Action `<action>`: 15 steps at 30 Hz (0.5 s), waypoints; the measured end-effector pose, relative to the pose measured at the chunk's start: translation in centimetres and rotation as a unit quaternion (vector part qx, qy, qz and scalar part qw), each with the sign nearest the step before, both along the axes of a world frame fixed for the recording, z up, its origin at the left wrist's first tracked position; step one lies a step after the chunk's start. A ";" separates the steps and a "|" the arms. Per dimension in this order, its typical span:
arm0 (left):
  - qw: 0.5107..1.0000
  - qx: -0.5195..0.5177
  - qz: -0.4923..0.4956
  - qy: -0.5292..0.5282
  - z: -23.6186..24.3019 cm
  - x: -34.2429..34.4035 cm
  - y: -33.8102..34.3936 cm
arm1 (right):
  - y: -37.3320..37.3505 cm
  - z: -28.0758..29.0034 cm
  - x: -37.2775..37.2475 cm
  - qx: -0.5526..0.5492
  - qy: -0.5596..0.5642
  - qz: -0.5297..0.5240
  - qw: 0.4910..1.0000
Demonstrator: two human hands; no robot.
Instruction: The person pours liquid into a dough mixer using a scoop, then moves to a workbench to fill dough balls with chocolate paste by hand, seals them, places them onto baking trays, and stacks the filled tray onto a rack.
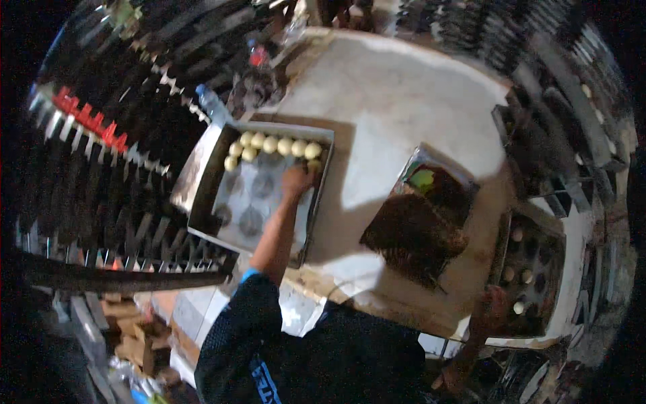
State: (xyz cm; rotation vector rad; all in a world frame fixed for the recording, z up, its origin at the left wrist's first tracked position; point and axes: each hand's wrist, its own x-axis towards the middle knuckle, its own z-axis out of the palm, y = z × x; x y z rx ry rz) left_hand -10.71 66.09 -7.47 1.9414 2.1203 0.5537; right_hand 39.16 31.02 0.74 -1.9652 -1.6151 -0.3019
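A shallow square metal tray (261, 232) stands on the left of the table. Pale yellow dough balls (270, 145) form a row along its far side, with a few more at its far left. My left hand (296, 180) reaches into the tray at the right end of that row, its fingers closed on a dough ball (314, 163). Dark round marks spot the tray's floor. My right hand (494, 306), dim and blurred, is at the near left edge of a dark tray (531, 269) holding several pale balls (527, 276); its fingers cannot be made out.
A pale table (404, 87) spans the middle. On it lies a dark brown, shiny packet (424, 229) with a green patch. Dark racks of slats (121, 202) rise at the left, with red pieces (87, 118). A clear bottle (212, 104) stands behind the left tray. Cardboard (134, 343) lies below left.
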 end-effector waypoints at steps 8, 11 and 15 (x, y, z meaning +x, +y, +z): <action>0.907 0.163 -0.111 -0.372 11.5 14.3 -13.9 | 5.3 2.4 -6.4 -0.037 0.447 0.122 0.885; 0.855 0.048 -0.306 -0.415 14.3 20.9 -21.5 | 6.4 3.2 -8.2 -0.070 0.722 0.213 0.654; 0.888 0.121 -0.338 -0.288 15.5 25.1 -26.6 | 6.3 6.2 -7.5 -0.118 0.593 0.316 0.731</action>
